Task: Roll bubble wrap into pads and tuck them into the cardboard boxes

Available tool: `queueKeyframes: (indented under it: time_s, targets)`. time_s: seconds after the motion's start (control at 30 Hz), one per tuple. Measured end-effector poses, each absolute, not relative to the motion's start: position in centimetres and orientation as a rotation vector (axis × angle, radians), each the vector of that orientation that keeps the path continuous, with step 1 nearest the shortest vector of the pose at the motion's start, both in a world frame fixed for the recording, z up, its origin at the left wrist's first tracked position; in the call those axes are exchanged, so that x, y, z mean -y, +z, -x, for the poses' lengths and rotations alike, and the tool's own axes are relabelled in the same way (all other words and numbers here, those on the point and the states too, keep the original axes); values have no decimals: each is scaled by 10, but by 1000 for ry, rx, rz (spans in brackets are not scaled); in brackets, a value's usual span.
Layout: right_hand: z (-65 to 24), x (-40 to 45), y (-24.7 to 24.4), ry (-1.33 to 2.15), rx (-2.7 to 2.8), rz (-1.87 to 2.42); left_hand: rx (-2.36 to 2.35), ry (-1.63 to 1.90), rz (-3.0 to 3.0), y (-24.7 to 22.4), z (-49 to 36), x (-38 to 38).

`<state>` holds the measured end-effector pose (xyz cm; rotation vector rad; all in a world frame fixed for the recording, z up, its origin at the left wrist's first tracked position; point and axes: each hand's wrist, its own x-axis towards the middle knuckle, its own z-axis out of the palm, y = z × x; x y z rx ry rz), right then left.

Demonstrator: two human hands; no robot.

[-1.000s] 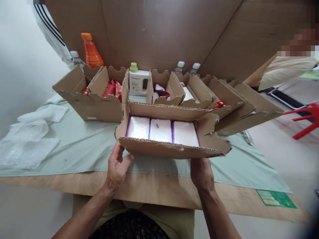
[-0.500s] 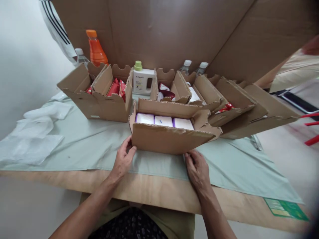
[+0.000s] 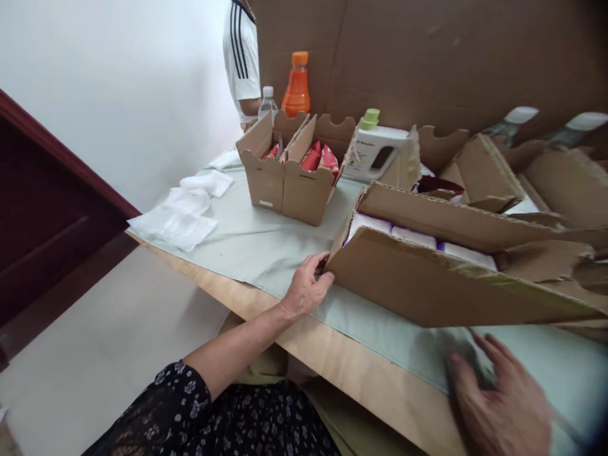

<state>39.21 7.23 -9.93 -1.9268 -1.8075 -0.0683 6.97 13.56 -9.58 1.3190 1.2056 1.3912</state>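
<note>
A long, low cardboard box [image 3: 418, 278] stands near me on the cloth, with several white packs [image 3: 413, 237] edged in purple in a row inside. My left hand [image 3: 308, 285] grips its near left bottom corner, thumb on the front wall and fingers at the side. My right hand [image 3: 498, 386], smeared by motion, is in front of the box and apart from it, fingers spread and nothing visible in them.
Behind stand cardboard boxes [image 3: 263, 183] holding red packets [image 3: 311, 157], a white jug [image 3: 373, 152] with a green cap, an orange bottle [image 3: 297, 88] and clear bottles. Plastic bags [image 3: 178, 218] lie left on the cloth. A person's striped sleeve [image 3: 241, 54] shows behind.
The view has swung left, bringing a dark red door into sight. My right hand has come away from the box's front bottom edge and opened; my left hand stays at its corner.
</note>
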Motion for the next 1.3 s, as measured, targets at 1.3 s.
queueKeyframes:
  time_s: [1.3]
  targets:
    - [-401, -70, -121, -114, 2073, 1701, -2717, 1063, -1623, -87, 195, -94]
